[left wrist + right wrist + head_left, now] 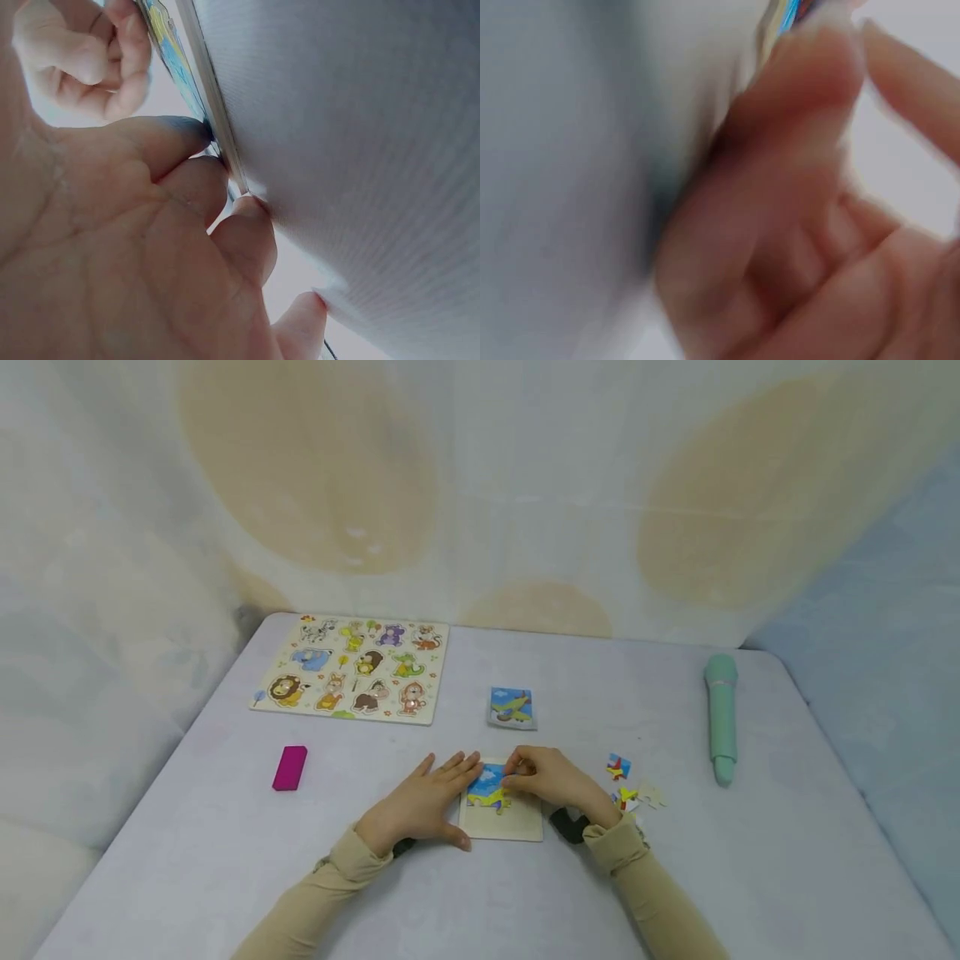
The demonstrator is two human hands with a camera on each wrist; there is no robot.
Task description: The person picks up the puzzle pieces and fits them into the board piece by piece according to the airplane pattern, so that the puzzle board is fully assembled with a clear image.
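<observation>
A small wooden puzzle board (502,828) lies in front of me, its upper left filled with joined jigsaw pieces (487,787) showing blue sky and a yellow shape. My left hand (422,803) lies spread at the board's left side, and its fingertips touch the edge in the left wrist view. Over the board's upper right, my right hand (558,779) pinches a jigsaw piece (804,9) between thumb and index finger; blue and red show on it, though the fingers cover most of it. The other right fingers are curled.
Several loose jigsaw pieces (620,767) lie right of the board. Behind it is a small airplane picture (512,706). An animal puzzle board (390,693) sits back left, a magenta block (289,768) at left, and a mint-green toy microphone (722,718) at right.
</observation>
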